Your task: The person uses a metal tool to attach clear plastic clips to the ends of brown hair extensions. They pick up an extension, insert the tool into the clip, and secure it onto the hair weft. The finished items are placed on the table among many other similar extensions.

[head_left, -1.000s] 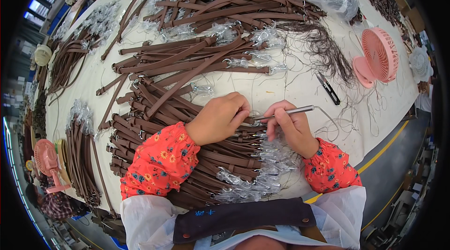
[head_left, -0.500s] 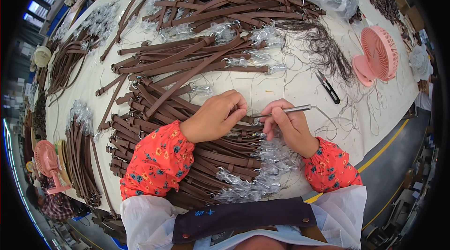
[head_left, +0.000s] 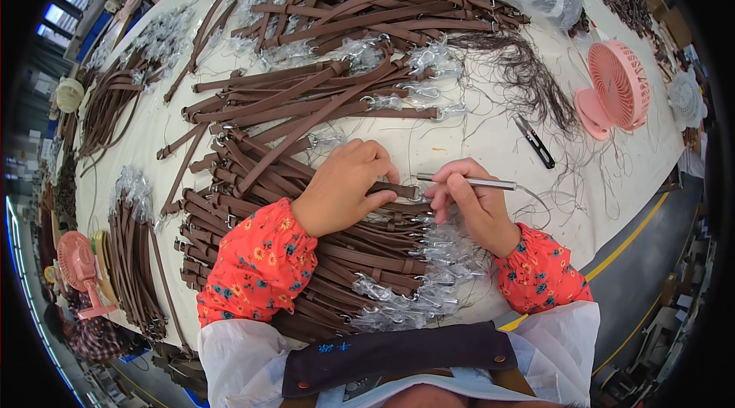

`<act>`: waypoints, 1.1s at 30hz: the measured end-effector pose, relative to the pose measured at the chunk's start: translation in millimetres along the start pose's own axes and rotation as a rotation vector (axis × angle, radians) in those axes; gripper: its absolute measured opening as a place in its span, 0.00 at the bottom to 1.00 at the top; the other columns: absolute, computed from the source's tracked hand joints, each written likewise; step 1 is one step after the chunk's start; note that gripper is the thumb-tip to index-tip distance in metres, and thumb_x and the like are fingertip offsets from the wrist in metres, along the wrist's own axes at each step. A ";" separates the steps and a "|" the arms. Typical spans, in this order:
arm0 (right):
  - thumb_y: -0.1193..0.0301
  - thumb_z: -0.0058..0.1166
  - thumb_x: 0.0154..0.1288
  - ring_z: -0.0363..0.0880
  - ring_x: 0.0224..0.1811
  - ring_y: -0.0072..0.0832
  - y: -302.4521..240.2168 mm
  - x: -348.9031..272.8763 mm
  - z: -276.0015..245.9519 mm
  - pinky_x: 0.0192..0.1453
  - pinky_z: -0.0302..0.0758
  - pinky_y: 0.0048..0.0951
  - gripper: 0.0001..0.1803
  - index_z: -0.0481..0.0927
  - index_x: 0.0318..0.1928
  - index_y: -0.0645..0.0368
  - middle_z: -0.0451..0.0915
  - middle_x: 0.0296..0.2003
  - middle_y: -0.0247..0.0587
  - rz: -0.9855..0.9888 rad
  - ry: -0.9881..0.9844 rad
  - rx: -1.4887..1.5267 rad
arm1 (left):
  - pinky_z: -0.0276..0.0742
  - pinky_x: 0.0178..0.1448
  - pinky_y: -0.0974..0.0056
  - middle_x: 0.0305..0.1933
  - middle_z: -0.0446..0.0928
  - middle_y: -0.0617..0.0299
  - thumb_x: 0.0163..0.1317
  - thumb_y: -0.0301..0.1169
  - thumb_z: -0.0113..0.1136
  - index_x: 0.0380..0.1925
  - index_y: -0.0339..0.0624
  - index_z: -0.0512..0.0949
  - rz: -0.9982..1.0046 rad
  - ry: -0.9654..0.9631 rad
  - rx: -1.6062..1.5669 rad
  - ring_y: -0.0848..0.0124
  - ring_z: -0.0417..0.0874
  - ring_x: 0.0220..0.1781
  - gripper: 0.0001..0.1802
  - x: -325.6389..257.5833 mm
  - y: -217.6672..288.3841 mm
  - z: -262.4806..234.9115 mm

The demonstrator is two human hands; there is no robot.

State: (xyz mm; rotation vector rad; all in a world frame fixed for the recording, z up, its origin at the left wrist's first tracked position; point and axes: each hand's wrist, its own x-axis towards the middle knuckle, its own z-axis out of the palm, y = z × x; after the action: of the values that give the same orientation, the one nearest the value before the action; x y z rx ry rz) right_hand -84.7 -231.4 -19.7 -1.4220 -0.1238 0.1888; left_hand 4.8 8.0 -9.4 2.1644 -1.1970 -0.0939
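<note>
Right-hand grip pinches a slim metal pen tool, its tip near the end of a brown strap at the far edge of a strap pile — whether the left hand pinches that strap or only braces it, I cannot tell. Best, I judge, to steady the strap end and work the tip lightly, clear of the left fingertips. Both hands angle inward, the left back-upward with thumb extended.
</note>
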 end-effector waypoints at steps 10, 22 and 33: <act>0.65 0.48 0.80 0.82 0.35 0.21 -6.5 -0.5 3.9 0.39 0.78 0.22 0.13 0.73 0.52 0.63 0.82 0.37 0.41 -0.068 0.057 -0.190 | 0.75 0.36 0.59 0.35 0.74 0.58 0.54 0.25 0.71 0.33 0.41 0.75 0.008 -0.012 0.008 0.59 0.78 0.31 0.12 0.1 5.5 5.4; 0.63 0.43 0.81 0.81 0.35 0.23 -5.1 2.2 2.6 0.43 0.76 0.25 0.19 0.68 0.60 0.65 0.80 0.40 0.43 -0.135 0.038 -0.159 | 0.76 0.38 0.61 0.40 0.70 0.58 0.56 0.22 0.70 0.43 0.38 0.78 -0.151 -0.073 -0.284 0.67 0.77 0.34 0.15 1.4 9.4 3.5; 0.64 0.42 0.82 0.80 0.30 0.21 -2.6 0.7 -0.6 0.38 0.78 0.23 0.16 0.72 0.55 0.65 0.80 0.33 0.40 0.049 -0.015 0.001 | 0.75 0.45 0.55 0.38 0.74 0.52 0.59 0.22 0.65 0.35 0.35 0.75 -0.015 0.019 -0.024 0.52 0.77 0.42 0.08 -0.4 14.1 8.9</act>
State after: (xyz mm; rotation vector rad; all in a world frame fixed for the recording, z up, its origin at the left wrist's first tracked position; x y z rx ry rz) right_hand -83.7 -232.2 -17.3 -1.4235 -0.1012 0.2397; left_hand -8.9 -1.4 -8.4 2.1487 -1.1631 -0.0935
